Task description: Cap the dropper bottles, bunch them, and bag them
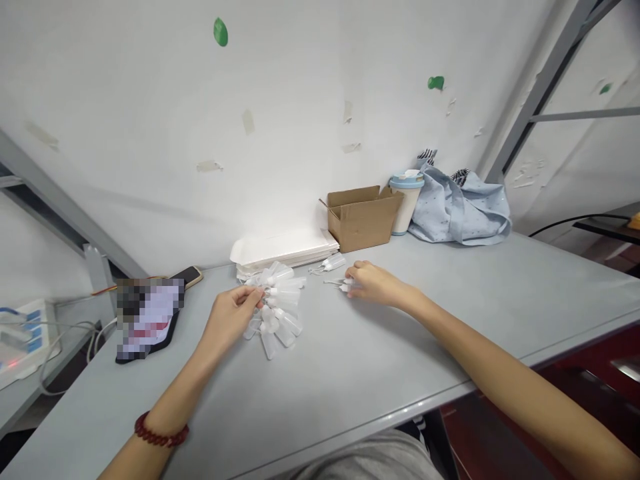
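Observation:
My left hand pinches the near edge of a fanned bunch of small translucent plastic bottles with white tips. The bunch spreads out to the right of my fingers, low over the table; whether it rests on the surface I cannot tell. To the right, my right hand curls its fingers over a few similar small bottles, partly hidden under the fingertips, with thin loops trailing left. Just behind these, apart from both hands, lie more small bottles with loops.
Against the wall stand a stack of flat white boxes, an open cardboard box, a lidded cup and a light blue cloth bag. A phone, its screen pixelated, lies at left. A power strip with cables sits beyond.

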`<state>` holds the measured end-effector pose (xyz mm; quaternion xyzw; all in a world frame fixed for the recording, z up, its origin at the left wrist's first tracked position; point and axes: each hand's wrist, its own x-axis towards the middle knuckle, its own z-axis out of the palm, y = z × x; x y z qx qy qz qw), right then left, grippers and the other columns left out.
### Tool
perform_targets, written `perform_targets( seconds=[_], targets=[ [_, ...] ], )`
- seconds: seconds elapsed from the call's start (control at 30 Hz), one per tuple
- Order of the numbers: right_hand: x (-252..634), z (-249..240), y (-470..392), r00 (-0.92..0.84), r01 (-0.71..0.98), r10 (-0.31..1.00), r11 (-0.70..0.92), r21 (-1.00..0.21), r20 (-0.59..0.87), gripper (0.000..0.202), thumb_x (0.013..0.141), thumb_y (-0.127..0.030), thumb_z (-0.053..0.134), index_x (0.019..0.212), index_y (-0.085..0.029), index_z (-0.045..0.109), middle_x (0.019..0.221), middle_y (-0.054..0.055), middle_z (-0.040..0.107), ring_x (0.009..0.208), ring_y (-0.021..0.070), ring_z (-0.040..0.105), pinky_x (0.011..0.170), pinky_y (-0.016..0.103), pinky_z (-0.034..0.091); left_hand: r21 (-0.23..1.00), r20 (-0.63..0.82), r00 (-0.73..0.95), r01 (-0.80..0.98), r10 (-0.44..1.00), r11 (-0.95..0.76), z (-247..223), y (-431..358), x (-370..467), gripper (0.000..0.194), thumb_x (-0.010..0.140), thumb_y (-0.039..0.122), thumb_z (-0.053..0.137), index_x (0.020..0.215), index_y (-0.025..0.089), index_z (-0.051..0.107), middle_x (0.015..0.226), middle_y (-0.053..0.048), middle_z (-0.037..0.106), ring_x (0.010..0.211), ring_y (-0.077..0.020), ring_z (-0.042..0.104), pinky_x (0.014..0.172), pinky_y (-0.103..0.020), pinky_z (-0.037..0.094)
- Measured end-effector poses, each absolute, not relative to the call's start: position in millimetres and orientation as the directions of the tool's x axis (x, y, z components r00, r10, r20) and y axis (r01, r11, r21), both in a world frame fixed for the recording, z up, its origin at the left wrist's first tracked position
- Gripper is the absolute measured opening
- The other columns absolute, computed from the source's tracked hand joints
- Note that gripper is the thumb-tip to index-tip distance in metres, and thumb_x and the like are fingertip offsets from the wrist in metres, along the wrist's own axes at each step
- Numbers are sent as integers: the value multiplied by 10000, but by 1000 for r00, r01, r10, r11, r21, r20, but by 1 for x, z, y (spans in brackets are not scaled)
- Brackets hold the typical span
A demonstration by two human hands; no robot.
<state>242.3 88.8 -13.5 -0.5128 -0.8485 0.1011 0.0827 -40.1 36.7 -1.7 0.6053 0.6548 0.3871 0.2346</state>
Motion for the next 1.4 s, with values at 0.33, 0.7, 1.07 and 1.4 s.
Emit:
perform_targets(
  seconds=[0.33, 0.7, 1.07, 1.4],
  targets=[
    [243, -19, 91, -459, 814, 888, 430, -392, 21, 386, 697, -317, 699, 1040, -181, 587, 1026, 92, 563, 874, 227, 578, 701, 283, 433, 545, 459, -82, 813, 885, -207, 3, 13, -20, 264, 837, 399, 469, 917, 190, 611, 719, -5, 611, 572, -146, 524, 516, -236, 398],
    [241, -27, 89, -501, 720, 859, 479, -502, 102, 203, 874, -238, 455, 1057, -187, 526, 1065, 87, 487, 794, 157, 550, 764, 312, 456, 525, 492, 94, 761, 866, -381, 0, 2, -4, 223, 876, 347, 437, 877, 197, 603, 738, -16, 606, 599, -140, 489, 500, -226, 381],
    [231, 1, 74, -497, 422, 817, 523, -740, 294, 167, 876, -282, 498, 955, -173, 597, 1022, 68, 595, 923, 177, 573, 764, 299, 441, 542, 465, 127, 742, 876, -395, -3, 2, -3, 238, 884, 346, 437, 947, 191, 606, 812, -31, 652, 610, -145, 530, 514, -237, 397],
    [223, 8, 60, -572, 177, 763, 473, -863, 301, 196, 855, -312, 547, 960, -164, 620, 959, 52, 622, 869, 162, 568, 754, 292, 439, 464, 492, 290, 711, 821, -529, -11, 3, -2, 249, 900, 278, 438, 1062, 157, 583, 759, -26, 628, 610, -136, 541, 542, -231, 405]
  ],
)
